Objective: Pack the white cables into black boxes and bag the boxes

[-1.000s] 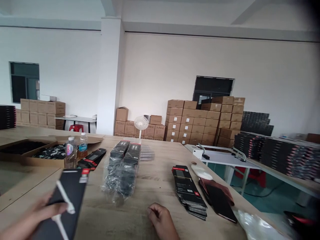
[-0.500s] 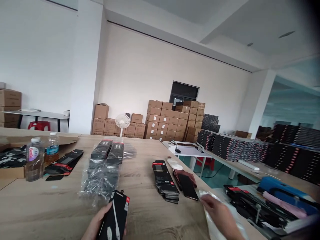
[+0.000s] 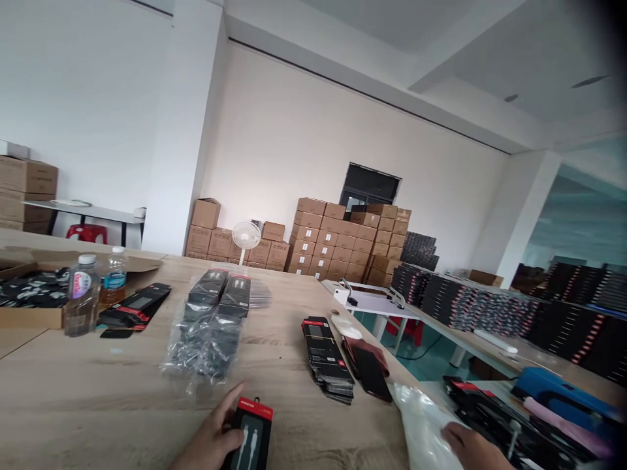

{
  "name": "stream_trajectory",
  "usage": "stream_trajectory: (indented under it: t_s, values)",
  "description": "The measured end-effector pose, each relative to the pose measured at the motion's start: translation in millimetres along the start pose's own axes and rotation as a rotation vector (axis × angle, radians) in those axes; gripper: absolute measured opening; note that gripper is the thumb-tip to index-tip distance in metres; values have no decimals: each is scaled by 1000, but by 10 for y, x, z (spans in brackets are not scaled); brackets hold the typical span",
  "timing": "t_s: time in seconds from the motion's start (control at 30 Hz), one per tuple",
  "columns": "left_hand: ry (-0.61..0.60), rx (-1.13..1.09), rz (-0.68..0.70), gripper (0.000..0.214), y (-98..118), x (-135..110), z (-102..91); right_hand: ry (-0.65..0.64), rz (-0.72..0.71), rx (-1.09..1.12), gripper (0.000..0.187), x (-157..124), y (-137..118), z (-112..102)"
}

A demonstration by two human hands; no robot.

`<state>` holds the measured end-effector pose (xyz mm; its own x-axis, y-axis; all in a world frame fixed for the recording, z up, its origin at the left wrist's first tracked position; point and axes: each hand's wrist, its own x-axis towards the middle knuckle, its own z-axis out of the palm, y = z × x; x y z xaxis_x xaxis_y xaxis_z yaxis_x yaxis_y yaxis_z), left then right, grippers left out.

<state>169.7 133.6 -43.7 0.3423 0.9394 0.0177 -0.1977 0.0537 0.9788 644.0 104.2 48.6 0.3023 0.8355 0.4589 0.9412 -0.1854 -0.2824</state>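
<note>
My left hand point(image 3: 215, 434) is closed around a black and red cable box point(image 3: 253, 434) at the bottom centre. The box has a hang tab and white cable connectors on its front; its lower end is cut off by the picture's edge. My right hand point(image 3: 473, 447), fingers curled, is at a stack of clear plastic bags point(image 3: 424, 424) near the table's right edge. Whether the fingertips pinch a bag is hidden. Between the hands lies a stack of flat black and red cartons point(image 3: 327, 359). Beyond my left hand, several boxes point(image 3: 208, 326) are wrapped in clear plastic.
A dark phone point(image 3: 372, 372) lies beside the cartons on the wooden table point(image 3: 279, 391). Two bottles point(image 3: 81, 300) stand left, by an open cardboard box point(image 3: 36, 318). A blue case point(image 3: 558, 391) is at right. Cardboard boxes point(image 3: 337, 238) are piled by the wall.
The cable box in my left hand has turned, so its red-topped front with connectors now faces me. My right hand has moved right and down across the plastic bags. The view has shifted slightly.
</note>
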Motion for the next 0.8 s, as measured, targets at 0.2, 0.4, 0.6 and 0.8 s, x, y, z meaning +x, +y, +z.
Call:
stream_trajectory:
  t_s: [0.2, 0.4, 0.6, 0.8]
  values:
    - [99, 287, 34, 27, 122, -29, 109, -241, -265, 395, 25, 139, -1307, 85]
    - [131, 261, 117, 50, 270, -28, 115, -382, -499, 665, 20, -184, -2550, 648]
    - [87, 278, 107, 29, 285, 15, 92, -502, -595, 687, 18, -485, -2840, 1188]
    - [234, 277, 0, 25, 156, 63, 81, -361, -436, 813, 19, -544, -2749, 1185]
